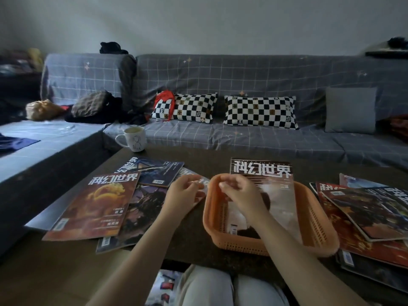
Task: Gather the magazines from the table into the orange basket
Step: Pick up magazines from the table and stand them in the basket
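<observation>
Both hands are held above the dark table (pixel 189 237), fingers loosely curled and nothing gripped: the right hand (pixel 239 193) over the near-left part of the orange basket (pixel 318 219), the left hand (pixel 184 192) just beside the basket's left rim. One magazine (pixel 276 188) is seen propped in the basket, its top edge jutting over the far rim. A fan of magazines (pixel 99 208) is spread toward the table's left edge, and a second stack (pixel 371 217) is piled at the right edge. A white mug (pixel 133 139) is set at the far-left corner, before a grey checked sofa (pixel 242 78).
</observation>
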Action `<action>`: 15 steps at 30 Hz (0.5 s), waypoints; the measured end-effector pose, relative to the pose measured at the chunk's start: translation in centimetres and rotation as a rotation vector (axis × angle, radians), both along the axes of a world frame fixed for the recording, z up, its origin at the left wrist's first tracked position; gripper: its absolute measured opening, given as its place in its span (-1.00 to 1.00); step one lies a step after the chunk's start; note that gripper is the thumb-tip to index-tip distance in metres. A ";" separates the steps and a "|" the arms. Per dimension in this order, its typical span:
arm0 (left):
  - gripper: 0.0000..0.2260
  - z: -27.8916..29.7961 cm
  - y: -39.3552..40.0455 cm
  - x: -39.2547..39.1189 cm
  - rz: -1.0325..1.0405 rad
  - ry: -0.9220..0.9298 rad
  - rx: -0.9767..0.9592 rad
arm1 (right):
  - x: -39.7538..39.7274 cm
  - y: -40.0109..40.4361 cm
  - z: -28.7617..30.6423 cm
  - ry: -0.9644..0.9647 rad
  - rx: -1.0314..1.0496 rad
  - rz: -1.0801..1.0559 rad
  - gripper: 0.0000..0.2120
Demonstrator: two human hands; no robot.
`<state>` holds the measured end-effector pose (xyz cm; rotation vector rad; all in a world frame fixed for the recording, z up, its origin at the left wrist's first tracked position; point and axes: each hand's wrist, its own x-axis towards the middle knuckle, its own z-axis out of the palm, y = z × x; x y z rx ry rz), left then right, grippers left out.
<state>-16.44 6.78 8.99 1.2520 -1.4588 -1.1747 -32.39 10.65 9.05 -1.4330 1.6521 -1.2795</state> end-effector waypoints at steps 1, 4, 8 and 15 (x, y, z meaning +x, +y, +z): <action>-0.84 -0.3 -0.3 1.4 0.022 -0.022 -0.001 | 1.4 -0.5 -0.1 -0.008 0.011 0.034 -0.86; -0.84 -1.5 -1.1 5.7 0.086 -0.083 0.003 | 5.6 -2.3 -1.0 -0.039 0.033 0.121 -0.83; -0.81 -3.3 -1.9 11.0 0.156 -0.218 -0.019 | 10.5 -4.8 -2.8 -0.006 0.107 0.226 -0.85; -0.80 -6.8 -3.4 17.0 0.400 -0.444 0.008 | 16.8 -8.1 -7.0 -0.073 0.276 0.327 -0.86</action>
